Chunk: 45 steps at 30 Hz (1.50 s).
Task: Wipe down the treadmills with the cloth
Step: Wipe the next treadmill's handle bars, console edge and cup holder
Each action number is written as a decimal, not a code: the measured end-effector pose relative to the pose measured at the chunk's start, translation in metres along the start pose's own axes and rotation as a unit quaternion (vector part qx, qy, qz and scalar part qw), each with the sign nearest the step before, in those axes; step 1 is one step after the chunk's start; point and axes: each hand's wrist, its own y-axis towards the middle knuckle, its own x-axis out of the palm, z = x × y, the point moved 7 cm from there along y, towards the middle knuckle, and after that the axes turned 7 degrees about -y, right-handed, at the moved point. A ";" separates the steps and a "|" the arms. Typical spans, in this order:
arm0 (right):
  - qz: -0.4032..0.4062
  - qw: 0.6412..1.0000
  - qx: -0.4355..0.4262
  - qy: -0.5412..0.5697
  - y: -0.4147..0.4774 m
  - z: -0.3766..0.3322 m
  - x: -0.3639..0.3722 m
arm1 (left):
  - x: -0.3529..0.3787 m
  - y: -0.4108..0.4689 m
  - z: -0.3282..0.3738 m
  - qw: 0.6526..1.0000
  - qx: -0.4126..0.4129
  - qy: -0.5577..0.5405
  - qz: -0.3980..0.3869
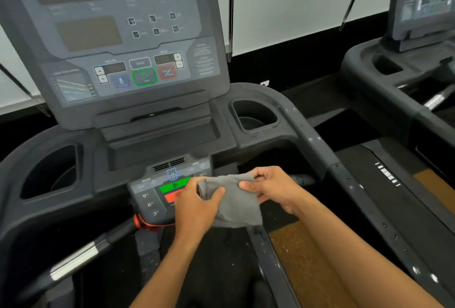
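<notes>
A grey cloth point(234, 199) is stretched between both hands, held in the air just in front of the lower control pad point(157, 194) of the near treadmill point(246, 140). My left hand point(197, 206) grips the cloth's left edge, thumb on top. My right hand point(273, 187) pinches its upper right corner. The cloth hangs down below the hands and hides the pad's right part. The treadmill's big console screen point(118, 36) rises tilted behind, dark and switched off.
Cup holders point(253, 115) point(51, 172) sit on either side of the console. A chrome-tipped handlebar point(81, 256) runs at lower left, with a red safety clip point(142, 221) under the pad. A second treadmill point(418, 36) stands to the right. White water spots dot the right side rail point(344, 184).
</notes>
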 end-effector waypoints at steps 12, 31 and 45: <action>0.113 0.802 -0.249 -0.532 0.057 0.016 0.055 | 0.014 -0.031 -0.008 0.989 0.023 0.066 0.132; 0.262 0.729 -0.185 -0.605 0.050 0.076 -0.094 | 0.070 -0.035 -0.023 0.998 -0.045 0.010 0.050; 0.233 0.766 -0.193 -0.567 0.056 0.044 -0.006 | 0.064 -0.034 -0.032 0.998 -0.055 -0.017 -0.010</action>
